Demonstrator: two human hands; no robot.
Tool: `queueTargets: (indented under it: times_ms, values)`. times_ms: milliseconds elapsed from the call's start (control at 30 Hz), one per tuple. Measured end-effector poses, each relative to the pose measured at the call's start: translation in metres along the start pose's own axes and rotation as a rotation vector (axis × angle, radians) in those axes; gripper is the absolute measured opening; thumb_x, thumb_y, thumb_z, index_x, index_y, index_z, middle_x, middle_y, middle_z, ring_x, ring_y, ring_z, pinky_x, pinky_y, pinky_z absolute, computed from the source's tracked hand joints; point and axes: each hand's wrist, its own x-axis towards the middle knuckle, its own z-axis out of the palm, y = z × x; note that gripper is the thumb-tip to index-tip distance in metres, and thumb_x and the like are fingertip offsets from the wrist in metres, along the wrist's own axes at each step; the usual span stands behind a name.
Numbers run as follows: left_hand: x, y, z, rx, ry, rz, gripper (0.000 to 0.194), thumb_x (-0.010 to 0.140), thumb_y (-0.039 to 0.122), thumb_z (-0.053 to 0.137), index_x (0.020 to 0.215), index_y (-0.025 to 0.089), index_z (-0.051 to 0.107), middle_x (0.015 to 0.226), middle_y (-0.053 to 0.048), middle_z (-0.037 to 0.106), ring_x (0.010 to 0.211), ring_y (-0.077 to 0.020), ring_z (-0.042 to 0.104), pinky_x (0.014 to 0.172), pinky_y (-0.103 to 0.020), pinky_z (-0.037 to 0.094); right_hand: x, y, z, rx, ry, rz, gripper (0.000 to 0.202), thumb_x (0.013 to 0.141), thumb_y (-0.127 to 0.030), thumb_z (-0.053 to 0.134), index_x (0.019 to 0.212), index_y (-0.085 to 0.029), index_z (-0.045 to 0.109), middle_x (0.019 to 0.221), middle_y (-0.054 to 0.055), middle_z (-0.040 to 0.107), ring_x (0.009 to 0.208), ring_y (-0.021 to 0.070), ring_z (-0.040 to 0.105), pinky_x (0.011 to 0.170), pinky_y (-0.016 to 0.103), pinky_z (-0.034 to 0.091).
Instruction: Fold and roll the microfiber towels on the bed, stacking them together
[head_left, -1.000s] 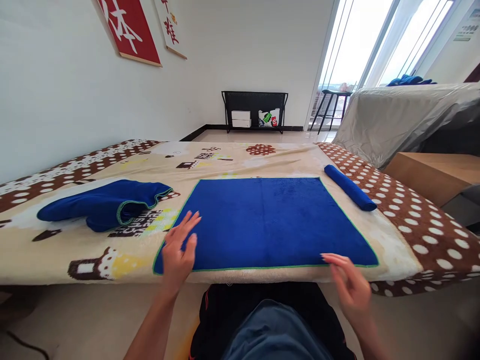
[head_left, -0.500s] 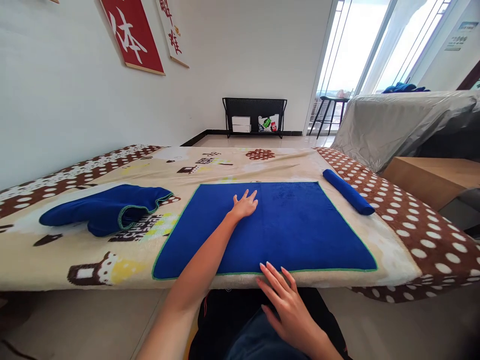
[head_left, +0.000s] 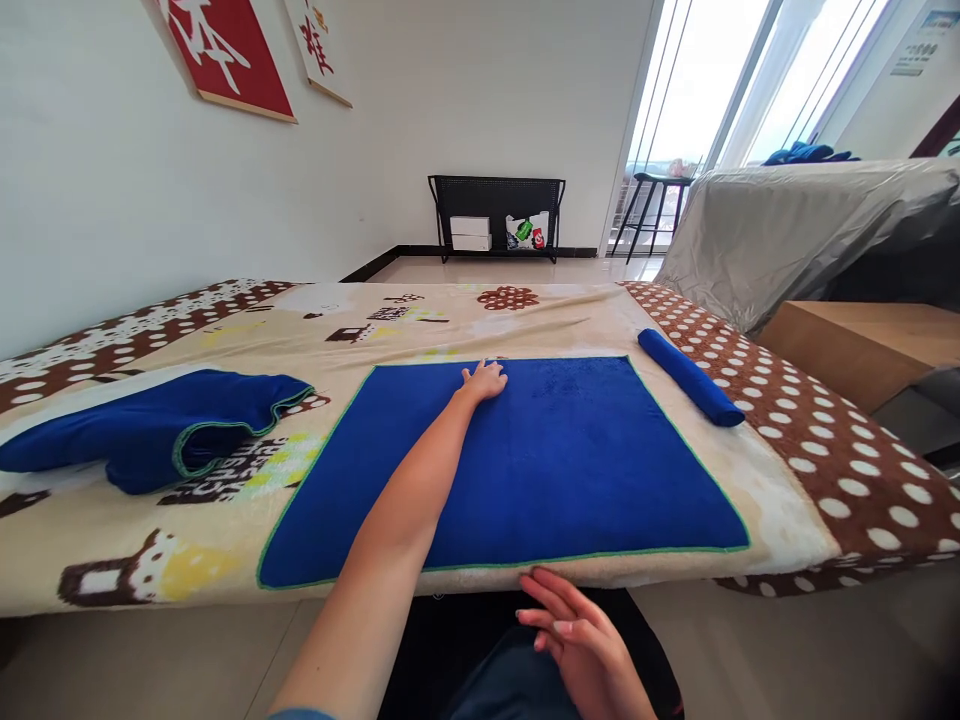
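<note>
A blue towel [head_left: 555,460] with green edging lies spread flat before me on the patterned blanket [head_left: 420,330]. My left hand [head_left: 486,380] reaches across it and rests near its far edge, fingers spread and pointing away. Just off the towel's near edge, my right hand [head_left: 581,630] hovers by the blanket's front, turned partly sideways. Its fingers are apart and hold nothing. To the right lies a rolled blue towel [head_left: 690,377]. On the left sits a crumpled blue towel [head_left: 165,425] with its green edge curled up.
A cardboard box [head_left: 855,345] and a piece of furniture under a grey plastic cover [head_left: 795,220] stand at the right. A black rack [head_left: 496,210] is against the far wall, with a dark stool [head_left: 654,212] by the window. Red and white scrolls hang at left.
My left hand has slid forward to the towel's far edge. My right hand has drawn back off the near edge and turned. The view has shifted slightly.
</note>
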Motion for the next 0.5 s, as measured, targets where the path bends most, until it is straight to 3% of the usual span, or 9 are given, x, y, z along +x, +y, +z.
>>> queueTargets:
  times_ms: [133,267,500]
  values:
    - [0.019,0.004,0.006,0.011,0.07,-0.025,0.038,0.094,0.037,0.06,0.126,0.017,0.057,0.127,-0.01,0.059,0.109,-0.0231,0.061,0.092,-0.046,0.053,0.003,0.012,0.001,0.157,-0.095,0.065,0.053,0.07,-0.023,0.072,0.123,-0.019,0.067,0.136,0.015,0.06,0.094,0.022,0.07,0.07,0.028,0.047]
    - [0.029,0.008,0.01,0.026,0.138,-0.07,0.037,0.094,0.037,0.06,0.125,0.017,0.058,0.127,-0.01,0.059,0.11,-0.0231,0.061,0.092,-0.046,0.053,0.01,0.013,0.006,0.167,-0.208,0.111,0.057,0.071,-0.025,0.073,0.127,-0.024,0.062,0.127,0.012,0.066,0.077,0.0183,0.071,0.066,0.028,0.046]
    - [0.042,0.009,0.007,0.03,0.2,-0.142,0.037,0.094,0.037,0.06,0.125,0.017,0.058,0.129,-0.01,0.058,0.112,-0.0237,0.06,0.094,-0.047,0.052,0.013,-0.005,0.021,0.116,-0.265,0.071,0.048,0.075,-0.032,0.071,0.122,-0.03,0.062,0.133,0.009,0.063,0.082,0.0217,0.071,0.078,0.039,0.051]
